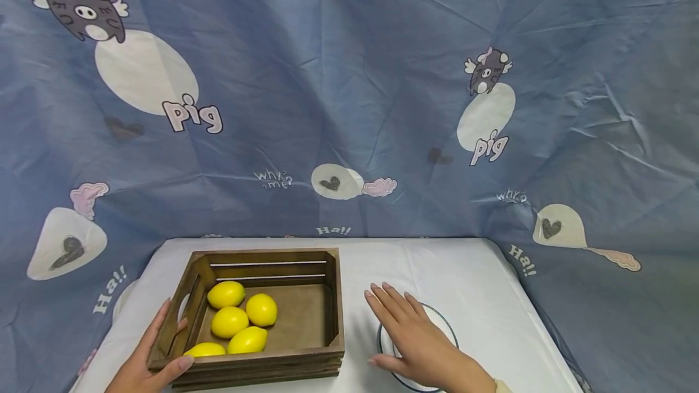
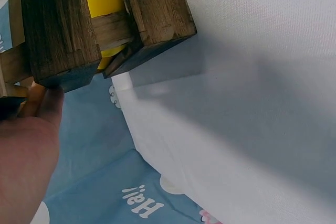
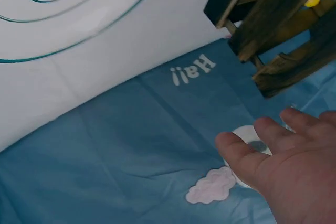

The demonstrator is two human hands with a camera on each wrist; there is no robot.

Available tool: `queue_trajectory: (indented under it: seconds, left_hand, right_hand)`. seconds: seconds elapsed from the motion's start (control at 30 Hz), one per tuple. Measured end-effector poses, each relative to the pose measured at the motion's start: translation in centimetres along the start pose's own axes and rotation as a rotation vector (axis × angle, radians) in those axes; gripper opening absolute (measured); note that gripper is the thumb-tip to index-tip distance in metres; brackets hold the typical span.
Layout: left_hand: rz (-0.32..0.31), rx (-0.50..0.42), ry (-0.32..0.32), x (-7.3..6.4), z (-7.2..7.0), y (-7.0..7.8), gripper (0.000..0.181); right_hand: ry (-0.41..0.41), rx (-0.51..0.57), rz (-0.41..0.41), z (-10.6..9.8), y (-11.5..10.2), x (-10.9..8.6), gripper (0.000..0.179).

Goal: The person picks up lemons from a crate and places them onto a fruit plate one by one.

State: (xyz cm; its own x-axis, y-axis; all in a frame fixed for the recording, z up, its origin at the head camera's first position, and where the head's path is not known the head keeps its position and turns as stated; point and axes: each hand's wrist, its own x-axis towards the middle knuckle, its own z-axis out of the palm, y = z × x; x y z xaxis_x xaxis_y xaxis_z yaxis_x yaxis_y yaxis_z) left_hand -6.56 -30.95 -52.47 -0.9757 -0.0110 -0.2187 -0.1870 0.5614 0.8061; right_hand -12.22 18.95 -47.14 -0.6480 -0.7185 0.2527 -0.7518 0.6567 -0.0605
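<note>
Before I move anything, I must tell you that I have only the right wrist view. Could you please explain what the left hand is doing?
Observer: The left hand grips the left end of the wooden crate.
Operator: Thank you. And how many things can you count inside it?
Observer: In the head view I count five lemons, grouped toward the left side.
Operator: Very clear. One last point, please: what does the head view show under the right hand?
Observer: There the hand overlaps a clear round dish; whether they touch, I cannot tell.
</note>
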Motion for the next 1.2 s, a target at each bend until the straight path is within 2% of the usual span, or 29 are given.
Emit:
queue_trajectory:
  seconds: [0.2, 0.57, 0.7, 0.9, 1.2]
  left_hand:
    - [-0.027, 0.007, -0.015, 0.2, -0.2, -0.5, 0.107]
    - [-0.047, 0.033, -0.027, 0.1, -0.2, -0.2, 0.106]
    - [-0.071, 0.027, -0.041, 0.1, -0.3, -0.1, 0.106]
    - [-0.049, -0.005, -0.032, 0.1, -0.4, -0.2, 0.104]
    - [-0.057, 0.005, -0.029, -0.1, -0.3, 0.1, 0.105]
  right_hand:
    - [-0.021, -0.002, -0.008, -1.3, -0.3, 1.3, 0.101]
    - [-0.026, 0.057, -0.068, -3.1, -1.0, 4.1, 0.097]
    - [-0.043, 0.122, -0.083, -3.6, -1.3, 4.9, 0.096]
    - [-0.095, 0.287, -0.047, -3.5, -1.7, 5.9, 0.09]
    - [-0.106, 0.329, -0.061, -3.0, -2.1, 7.7, 0.081]
